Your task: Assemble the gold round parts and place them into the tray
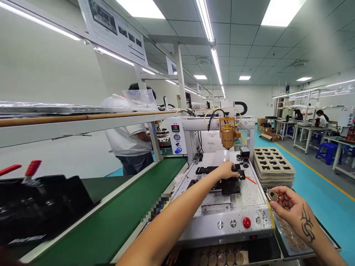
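My left hand (227,171) reaches over the bed of a white benchtop dispensing machine (222,223). Its fingers are closed at the right end of a black fixture (231,186); what they grip there is too small to make out. A gold-coloured dispensing head (227,136) hangs above that hand. Held between the thumb and fingers of my right hand (290,207) is a round, gold-rimmed watch case (272,195), at the right front of the machine. Below this hand lies a clear plastic tray (288,236) with round pockets. An orange stick (251,180) lies beside the fixture.
Stacked beige trays (274,162) with cut-outs stand right of the machine. A green conveyor belt (111,221) runs along the left. Black bins (44,207) with red-handled clamps sit at far left. Round parts (222,258) lie under the machine's front. Another person (124,136) stands beyond the belt.
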A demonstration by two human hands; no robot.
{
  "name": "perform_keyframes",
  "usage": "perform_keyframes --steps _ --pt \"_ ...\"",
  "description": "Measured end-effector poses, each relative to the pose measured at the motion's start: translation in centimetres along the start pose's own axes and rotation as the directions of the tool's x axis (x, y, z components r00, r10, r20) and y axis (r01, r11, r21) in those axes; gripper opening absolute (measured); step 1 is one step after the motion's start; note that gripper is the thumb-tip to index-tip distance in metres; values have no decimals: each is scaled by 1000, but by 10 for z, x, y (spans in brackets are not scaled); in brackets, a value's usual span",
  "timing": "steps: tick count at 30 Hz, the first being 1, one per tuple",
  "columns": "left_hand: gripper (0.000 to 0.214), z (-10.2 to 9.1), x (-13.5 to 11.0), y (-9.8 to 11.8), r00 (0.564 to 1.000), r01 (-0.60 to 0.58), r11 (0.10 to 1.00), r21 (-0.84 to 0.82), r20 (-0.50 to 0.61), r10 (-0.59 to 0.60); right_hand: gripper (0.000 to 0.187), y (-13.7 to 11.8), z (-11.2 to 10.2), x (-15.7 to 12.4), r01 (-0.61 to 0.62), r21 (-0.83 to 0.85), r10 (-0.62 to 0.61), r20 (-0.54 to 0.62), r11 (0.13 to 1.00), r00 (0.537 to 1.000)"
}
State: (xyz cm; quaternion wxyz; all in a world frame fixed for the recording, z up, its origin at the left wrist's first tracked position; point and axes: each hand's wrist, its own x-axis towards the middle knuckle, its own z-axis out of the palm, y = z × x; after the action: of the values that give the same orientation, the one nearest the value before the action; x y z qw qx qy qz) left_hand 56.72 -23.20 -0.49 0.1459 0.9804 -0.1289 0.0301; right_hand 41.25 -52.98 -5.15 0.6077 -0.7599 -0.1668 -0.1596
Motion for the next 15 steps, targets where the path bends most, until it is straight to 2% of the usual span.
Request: perform_keyframes --steps 3,8,11,15 --pt "30 -2 13 -4 992 19 999 30 128 -23 42 3 -10 -1 -16 -20 16 -5 1000 1000" --pt "29 -9 26 10 967 38 998 47 249 -49 33 -6 -7 32 61 -110 -40 183 992 982" --pt "31 -9 24 21 973 53 998 16 222 -55 30 -3 8 62 137 -134 -109 197 982 974" --pt "31 -20 1 26 998 33 996 -84 63 -28 26 11 34 98 165 -150 -121 270 975 955"
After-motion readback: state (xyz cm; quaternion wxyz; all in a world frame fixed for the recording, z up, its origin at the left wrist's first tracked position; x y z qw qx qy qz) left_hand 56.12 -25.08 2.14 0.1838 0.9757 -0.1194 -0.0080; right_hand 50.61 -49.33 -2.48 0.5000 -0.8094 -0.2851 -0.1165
